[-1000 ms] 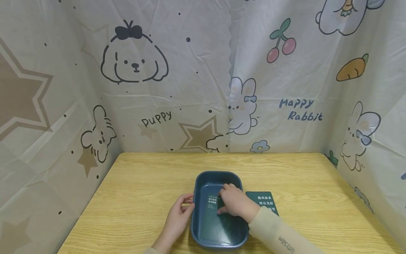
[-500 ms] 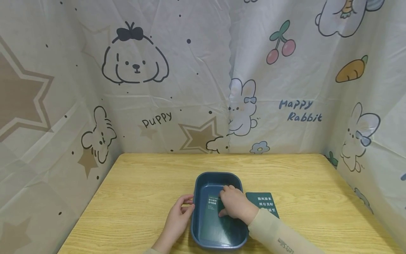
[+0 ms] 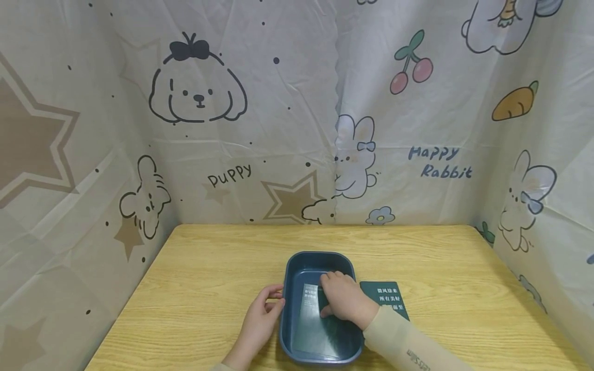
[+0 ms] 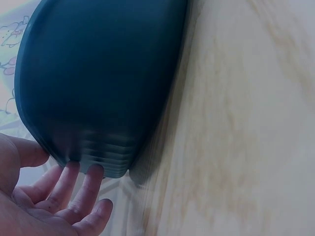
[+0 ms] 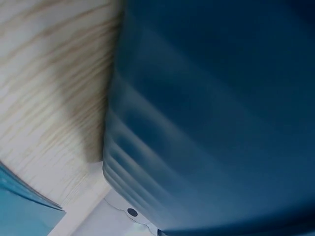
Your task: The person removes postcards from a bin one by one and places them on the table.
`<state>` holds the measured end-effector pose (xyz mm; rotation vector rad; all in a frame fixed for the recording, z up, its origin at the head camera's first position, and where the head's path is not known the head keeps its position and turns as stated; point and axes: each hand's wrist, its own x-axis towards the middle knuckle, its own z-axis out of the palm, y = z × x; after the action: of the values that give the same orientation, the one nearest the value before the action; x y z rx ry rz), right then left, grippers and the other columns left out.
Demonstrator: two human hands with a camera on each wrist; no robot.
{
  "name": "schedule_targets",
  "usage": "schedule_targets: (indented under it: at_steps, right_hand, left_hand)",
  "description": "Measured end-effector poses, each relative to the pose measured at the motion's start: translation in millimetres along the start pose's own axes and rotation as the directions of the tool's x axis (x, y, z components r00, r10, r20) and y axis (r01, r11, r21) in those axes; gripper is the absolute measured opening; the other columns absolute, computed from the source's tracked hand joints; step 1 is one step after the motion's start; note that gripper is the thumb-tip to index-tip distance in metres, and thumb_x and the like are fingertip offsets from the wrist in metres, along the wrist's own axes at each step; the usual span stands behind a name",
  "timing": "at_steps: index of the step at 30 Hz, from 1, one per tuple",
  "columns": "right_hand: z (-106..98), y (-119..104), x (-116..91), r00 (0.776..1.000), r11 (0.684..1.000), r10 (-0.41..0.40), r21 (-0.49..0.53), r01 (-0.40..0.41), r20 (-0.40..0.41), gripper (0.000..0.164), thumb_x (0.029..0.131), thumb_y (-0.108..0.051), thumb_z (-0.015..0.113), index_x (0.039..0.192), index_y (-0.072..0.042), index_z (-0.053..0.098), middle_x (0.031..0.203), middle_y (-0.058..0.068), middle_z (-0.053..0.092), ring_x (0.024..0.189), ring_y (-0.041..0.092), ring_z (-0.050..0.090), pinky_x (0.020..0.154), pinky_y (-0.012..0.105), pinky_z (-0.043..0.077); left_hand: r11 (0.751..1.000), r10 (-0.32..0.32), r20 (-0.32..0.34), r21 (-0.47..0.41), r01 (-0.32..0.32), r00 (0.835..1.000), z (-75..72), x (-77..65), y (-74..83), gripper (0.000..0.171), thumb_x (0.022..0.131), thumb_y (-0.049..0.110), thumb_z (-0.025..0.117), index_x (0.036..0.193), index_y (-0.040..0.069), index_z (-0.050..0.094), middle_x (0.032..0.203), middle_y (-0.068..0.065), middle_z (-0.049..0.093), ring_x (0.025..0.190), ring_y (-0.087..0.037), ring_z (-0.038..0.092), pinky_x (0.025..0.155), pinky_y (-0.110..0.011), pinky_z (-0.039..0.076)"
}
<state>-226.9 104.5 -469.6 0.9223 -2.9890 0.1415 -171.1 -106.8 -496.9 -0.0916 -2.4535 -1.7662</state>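
A dark blue plastic bin (image 3: 320, 359) stands on the table, with a dark green book (image 3: 311, 330) lying inside it. My right hand (image 3: 344, 296) reaches into the bin over its right wall and grips the book, thumb and fingers bent at its right part. Part of that book is hidden under the hand. On the bin's left outer side, my left hand (image 3: 263, 314) rests its fingertips. From the left wrist view, bent fingers of the left hand (image 4: 59, 196) touch the bin's ribbed outer wall (image 4: 103, 88). The right wrist view shows only the bin's outside (image 5: 197, 123), no fingers.
A second green book (image 3: 381, 292) with white characters lies flat right of the bin, partly behind the right forearm. The wooden table (image 3: 209, 257) ends at a printed cloth (image 3: 223, 129) at the back and sides.
The book in the bin now catches more light near its upper left, as if slightly tilted. The right hand has barely shifted; the left hand and the bin stay in place.
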Motion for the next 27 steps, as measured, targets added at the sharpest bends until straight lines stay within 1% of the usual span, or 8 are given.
schedule_targets:
  at_steps: [4,8,14,17,21,27]
  right_hand:
    - [2,1,0,1.000,1.000,-0.004,0.001,0.004,-0.022,0.062,0.065,-0.045,0.082,0.106,-0.005,0.060,0.099,0.010,0.064,0.088,0.022,0.054,0.077,0.042,0.053]
    - [3,3,0,0.998,1.000,-0.013,0.010,0.014,-0.059,0.055,0.067,-0.041,0.081,0.104,-0.007,0.060,0.095,0.006,0.063,0.085,0.020,0.053,0.074,0.040,0.052]
    - [-2,6,-1,0.991,0.998,-0.032,0.050,0.038,-0.127,0.043,0.069,-0.034,0.082,0.098,-0.011,0.062,0.091,0.002,0.063,0.081,0.018,0.053,0.071,0.039,0.052]
    - [-6,8,-1,0.987,0.994,-0.040,0.098,0.056,-0.157,0.036,0.071,-0.030,0.081,0.097,-0.012,0.062,0.090,0.001,0.064,0.080,0.017,0.053,0.072,0.039,0.053]
    - [-13,10,-2,0.983,0.982,-0.044,0.171,0.075,-0.178,0.029,0.075,-0.026,0.079,0.095,-0.015,0.062,0.087,-0.001,0.064,0.080,0.015,0.053,0.071,0.038,0.053]
    - [-21,13,-3,0.981,0.948,-0.029,0.305,0.088,-0.193,0.021,0.078,-0.021,0.076,0.094,-0.018,0.063,0.079,-0.004,0.058,0.074,0.013,0.049,0.065,0.035,0.050]
  left_hand:
    - [1.000,-0.006,0.000,-0.002,0.006,1.000,0.6,0.5,0.2,0.031,0.092,0.010,0.058,0.122,0.004,0.057,0.108,-0.018,0.062,0.087,-0.021,0.064,0.080,-0.042,0.056]
    - [1.000,-0.015,0.003,-0.008,0.015,1.000,1.2,0.9,0.8,0.031,0.092,0.009,0.058,0.122,0.004,0.057,0.109,-0.018,0.062,0.088,-0.021,0.063,0.080,-0.043,0.055]
    - [1.000,-0.011,0.011,-0.010,0.011,1.000,0.2,0.3,1.4,0.031,0.092,0.009,0.057,0.123,0.003,0.056,0.109,-0.018,0.061,0.089,-0.023,0.064,0.080,-0.042,0.056]
    - [1.000,-0.013,0.011,-0.013,0.014,1.000,0.4,0.5,1.1,0.031,0.092,0.009,0.057,0.123,0.004,0.056,0.110,-0.019,0.061,0.090,-0.024,0.064,0.081,-0.042,0.056]
    - [1.000,-0.013,0.011,-0.008,0.013,1.000,0.4,0.6,0.6,0.031,0.093,0.010,0.057,0.124,0.004,0.056,0.110,-0.018,0.061,0.090,-0.023,0.063,0.081,-0.042,0.056]
    - [1.000,-0.010,0.011,-0.011,0.011,1.000,0.3,0.4,0.1,0.031,0.093,0.010,0.057,0.123,0.005,0.056,0.110,-0.018,0.061,0.090,-0.023,0.063,0.081,-0.042,0.055]
